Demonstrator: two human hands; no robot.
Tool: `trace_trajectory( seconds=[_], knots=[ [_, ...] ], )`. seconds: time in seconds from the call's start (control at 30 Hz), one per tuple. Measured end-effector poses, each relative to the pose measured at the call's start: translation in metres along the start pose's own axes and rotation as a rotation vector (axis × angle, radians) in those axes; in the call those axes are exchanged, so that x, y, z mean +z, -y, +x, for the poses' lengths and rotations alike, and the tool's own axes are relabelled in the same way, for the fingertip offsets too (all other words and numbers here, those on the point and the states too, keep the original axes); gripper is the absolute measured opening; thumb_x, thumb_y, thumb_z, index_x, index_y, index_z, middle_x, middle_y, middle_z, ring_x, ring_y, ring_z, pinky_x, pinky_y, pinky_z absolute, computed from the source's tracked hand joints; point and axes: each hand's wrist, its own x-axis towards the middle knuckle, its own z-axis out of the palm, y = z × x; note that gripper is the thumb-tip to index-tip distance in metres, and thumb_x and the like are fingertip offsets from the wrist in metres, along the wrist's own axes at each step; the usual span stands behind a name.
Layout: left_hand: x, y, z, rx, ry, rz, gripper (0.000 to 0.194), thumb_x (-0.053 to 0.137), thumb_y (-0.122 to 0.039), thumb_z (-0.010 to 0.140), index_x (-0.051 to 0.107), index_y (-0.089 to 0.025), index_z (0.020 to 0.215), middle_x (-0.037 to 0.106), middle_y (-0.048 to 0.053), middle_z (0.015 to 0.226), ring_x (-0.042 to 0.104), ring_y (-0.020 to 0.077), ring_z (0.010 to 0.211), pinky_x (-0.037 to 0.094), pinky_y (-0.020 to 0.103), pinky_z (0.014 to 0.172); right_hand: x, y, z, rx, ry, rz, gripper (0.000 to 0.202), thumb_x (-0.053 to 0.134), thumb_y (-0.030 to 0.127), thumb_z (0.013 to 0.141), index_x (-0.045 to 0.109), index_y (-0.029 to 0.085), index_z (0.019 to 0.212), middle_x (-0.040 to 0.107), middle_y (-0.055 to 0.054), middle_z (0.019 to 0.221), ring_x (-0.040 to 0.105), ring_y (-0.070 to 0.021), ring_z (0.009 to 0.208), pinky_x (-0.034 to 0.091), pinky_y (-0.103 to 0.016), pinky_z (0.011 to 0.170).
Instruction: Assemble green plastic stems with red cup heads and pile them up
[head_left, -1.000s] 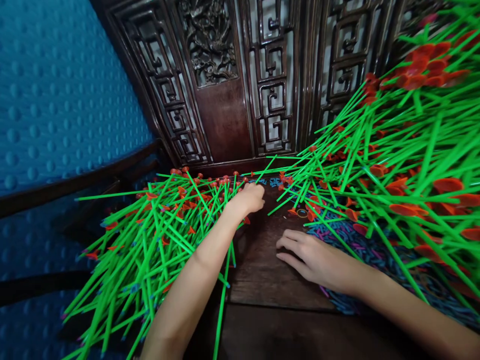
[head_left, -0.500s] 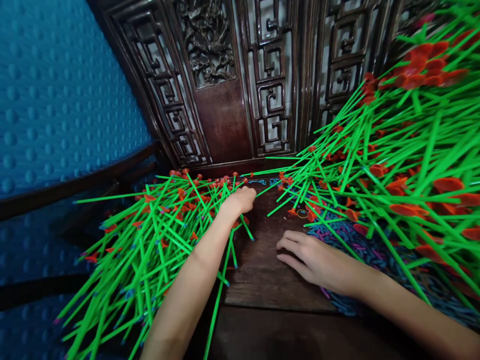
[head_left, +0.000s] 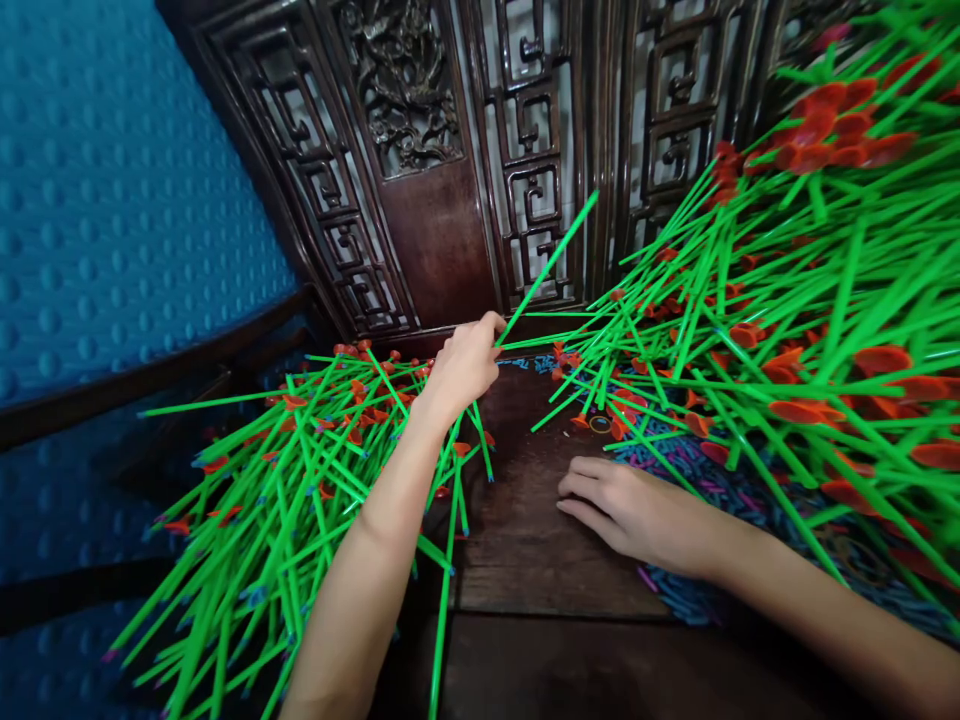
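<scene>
Over the far part of the bench (head_left: pixel 517 560), the left hand (head_left: pixel 466 365) is gripping a green stick (head_left: pixel 555 258) in closed fingers; the stick is slanting up to the right, its lower end hiding behind the hand. At the middle of the bench, the right hand (head_left: pixel 628 510) is holding its fingers open and loosely bent; whether they are touching the wood, I cannot tell. A pile of red-cupped sticks (head_left: pixel 281 500) is lying along the bench's left side, and a larger heap (head_left: pixel 795 300) is filling its right. Under that heap, blue and purple pieces (head_left: pixel 686 600) are covering the bench. A carved screen (head_left: pixel 439 240) is standing behind it.
</scene>
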Motion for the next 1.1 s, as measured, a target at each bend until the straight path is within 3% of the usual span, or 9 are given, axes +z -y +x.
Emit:
trace_trajectory(
  seconds=[0.2, 0.37, 0.47, 0.6, 0.83, 0.97, 1.1],
  knots=[
    [-0.006, -0.011, 0.002, 0.046, -0.285, -0.44, 0.019, 0.057, -0.007, 0.083, 0.049, -0.019, 0.094, 0.066, -0.002, 0.075, 0.066, 0.011, 0.063, 0.047, 0.022, 0.061, -0.007, -0.02, -0.004, 0.025, -0.163, -0.099, 0.024, 0.044, 0.023, 0.103, 0.066, 0.017, 0.093, 0.064, -0.008, 0.089, 0.065, -0.0233, 0.083, 0.051, -0.035, 0.075],
    [-0.019, -0.021, -0.002, 0.033, -0.317, -0.622, 0.011, 0.055, -0.023, 0.096, 0.046, -0.02, 0.102, 0.064, -0.005, 0.061, 0.063, 0.011, 0.055, 0.05, 0.024, 0.064, -0.011, -0.035, -0.008, 0.078, -0.201, -0.193, 0.021, 0.046, 0.023, 0.1, 0.063, 0.019, 0.089, 0.064, -0.008, 0.087, 0.064, -0.023, 0.079, 0.049, -0.034, 0.07],
    [-0.024, -0.024, -0.003, 0.103, -0.299, -0.681, 0.011, 0.047, -0.02, 0.099, 0.048, -0.018, 0.11, 0.063, -0.005, 0.065, 0.063, 0.0106, 0.058, 0.052, 0.022, 0.062, -0.008, -0.043, -0.011, 0.099, -0.141, -0.16, 0.016, 0.05, 0.022, 0.097, 0.06, 0.021, 0.085, 0.064, -0.006, 0.083, 0.063, -0.0208, 0.072, 0.045, -0.03, 0.062],
    [-0.03, -0.03, -0.007, 0.237, -0.347, -0.551, 0.023, 0.044, -0.009, 0.096, 0.058, -0.015, 0.114, 0.066, 0.001, 0.087, 0.064, 0.0105, 0.075, 0.053, 0.022, 0.072, -0.003, -0.048, -0.013, 0.083, -0.103, -0.081, 0.012, 0.05, 0.017, 0.093, 0.059, 0.021, 0.087, 0.064, -0.005, 0.083, 0.062, -0.0202, 0.073, 0.044, -0.029, 0.063],
    [-0.04, -0.041, -0.017, 0.298, -0.425, -0.441, 0.029, 0.049, -0.031, 0.102, 0.074, -0.017, 0.1, 0.064, -0.001, 0.071, 0.061, 0.0116, 0.071, 0.049, 0.023, 0.072, -0.003, -0.05, -0.013, 0.088, -0.077, -0.03, 0.021, 0.044, 0.008, 0.09, 0.061, 0.02, 0.088, 0.065, -0.004, 0.083, 0.061, -0.0191, 0.072, 0.043, -0.029, 0.063],
    [-0.041, -0.039, -0.016, 0.353, -0.452, -0.406, 0.028, 0.05, -0.019, 0.098, 0.071, -0.019, 0.116, 0.066, -0.001, 0.078, 0.058, 0.0104, 0.067, 0.05, 0.023, 0.069, 0.001, -0.048, -0.013, 0.036, -0.13, 0.012, 0.03, 0.044, -0.001, 0.082, 0.063, 0.019, 0.092, 0.064, -0.006, 0.084, 0.059, -0.0195, 0.075, 0.046, -0.029, 0.068],
    [-0.045, -0.04, -0.018, 0.444, -0.509, -0.336, 0.036, 0.048, -0.01, 0.096, 0.067, -0.018, 0.125, 0.069, 0.003, 0.095, 0.062, 0.0108, 0.077, 0.05, 0.024, 0.075, 0.004, -0.041, -0.01, 0.0, -0.188, -0.004, 0.033, 0.04, -0.005, 0.081, 0.06, 0.019, 0.092, 0.061, -0.007, 0.086, 0.056, -0.0218, 0.081, 0.048, -0.035, 0.075]
  ],
)
